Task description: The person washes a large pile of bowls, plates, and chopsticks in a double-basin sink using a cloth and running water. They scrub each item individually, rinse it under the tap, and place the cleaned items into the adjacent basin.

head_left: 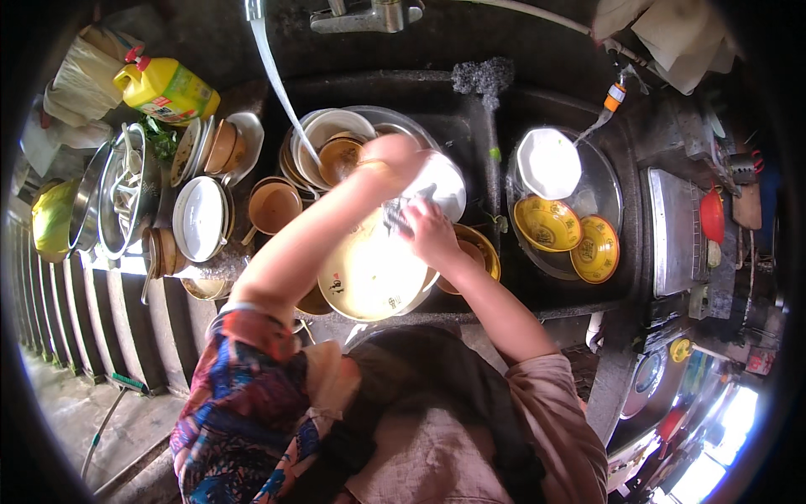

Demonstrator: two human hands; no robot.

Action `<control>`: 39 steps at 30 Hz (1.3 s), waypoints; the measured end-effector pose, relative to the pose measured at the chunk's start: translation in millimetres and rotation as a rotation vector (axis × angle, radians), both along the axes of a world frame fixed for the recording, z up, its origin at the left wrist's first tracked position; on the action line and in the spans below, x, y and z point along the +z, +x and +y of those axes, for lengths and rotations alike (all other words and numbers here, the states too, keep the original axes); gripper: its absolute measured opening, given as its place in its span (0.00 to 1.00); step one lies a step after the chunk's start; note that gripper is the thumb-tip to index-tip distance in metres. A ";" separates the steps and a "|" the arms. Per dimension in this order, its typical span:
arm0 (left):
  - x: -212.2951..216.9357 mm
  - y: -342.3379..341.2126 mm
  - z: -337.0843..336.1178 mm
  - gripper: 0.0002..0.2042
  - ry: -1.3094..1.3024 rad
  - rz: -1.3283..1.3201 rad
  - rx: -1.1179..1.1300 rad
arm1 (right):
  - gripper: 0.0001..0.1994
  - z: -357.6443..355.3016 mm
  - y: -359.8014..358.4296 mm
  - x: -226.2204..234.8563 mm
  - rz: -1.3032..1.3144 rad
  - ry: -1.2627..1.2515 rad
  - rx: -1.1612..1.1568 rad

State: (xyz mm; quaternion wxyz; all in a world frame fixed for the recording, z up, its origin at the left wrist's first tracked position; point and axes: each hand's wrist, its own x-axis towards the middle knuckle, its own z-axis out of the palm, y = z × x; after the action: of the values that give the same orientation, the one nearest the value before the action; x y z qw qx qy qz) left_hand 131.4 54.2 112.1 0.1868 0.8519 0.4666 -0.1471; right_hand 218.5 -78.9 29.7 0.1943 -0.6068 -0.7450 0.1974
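Note:
My right hand (pixel 432 237) presses a grey scrubbing cloth (pixel 395 215), its fingers curled over it. Under that hand lies a large cream plate (pixel 374 273) with small printed marks at its rim. My left arm crosses above the stack, and my left hand (pixel 395 160) is smeared by motion, its fingers hidden. It is by a white dish (pixel 443 186), but I cannot tell whether it grips it. Left of it, a brown bowl (pixel 339 160) sits within pale bowls (pixel 334 130). Water from the tap (pixel 255 10) runs down into them.
In the right basin, a metal tub (pixel 609 185) holds a white dish (pixel 548 163) and yellow bowls (pixel 547 223) under a running hose (pixel 615 97). Stacked dishes (pixel 200 218), a metal bowl of utensils (pixel 126 191) and a yellow jug (pixel 172 91) stand left. A metal box (pixel 673 231) is right.

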 end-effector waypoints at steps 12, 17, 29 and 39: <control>-109.0 -198.7 -172.8 0.19 -1.210 -1.483 1.292 | 0.14 27.9 -24.5 -48.7 -0.010 -0.359 0.065; -77.5 -192.1 -159.9 0.21 -1.060 -1.599 1.209 | 0.17 8.0 -93.1 14.6 0.498 -0.046 0.277; -69.9 -198.1 -63.8 0.27 -0.778 -1.992 0.980 | 0.16 91.6 -134.2 56.2 -0.030 0.369 0.335; -92.9 -218.6 -56.1 0.21 -0.941 -2.180 0.975 | 0.13 78.8 -147.4 41.6 0.185 0.116 0.324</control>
State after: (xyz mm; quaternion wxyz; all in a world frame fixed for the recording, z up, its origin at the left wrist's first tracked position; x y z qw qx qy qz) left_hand -87.2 -1.8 19.3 0.7862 0.1257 0.2385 0.5561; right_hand 71.1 -0.2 71.2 0.2623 -0.4458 -0.8221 0.2379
